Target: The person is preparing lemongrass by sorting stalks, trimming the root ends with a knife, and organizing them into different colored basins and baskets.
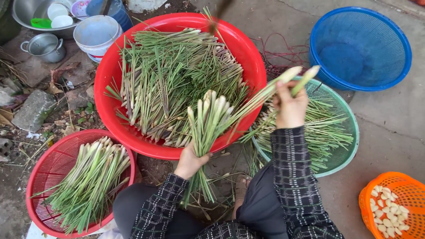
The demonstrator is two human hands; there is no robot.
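Note:
My left hand (190,161) grips a bunch of lemongrass stalks (208,121), pale thick ends up, over the near rim of a big red basin (108,106) heaped with more lemongrass (172,75). My right hand (290,106) is raised above a green sieve basket (349,132) and holds two single stalks (283,82) that slant up to the right. Trimmed green leaves (325,128) lie in the green basket.
A red sieve basket (40,177) at lower left holds cleaned stalks (93,181). An empty blue basket (361,48) sits at top right, an orange basket (369,199) of peeled garlic at lower right. Metal pots and bowls (44,46) and a white bucket (97,35) stand top left.

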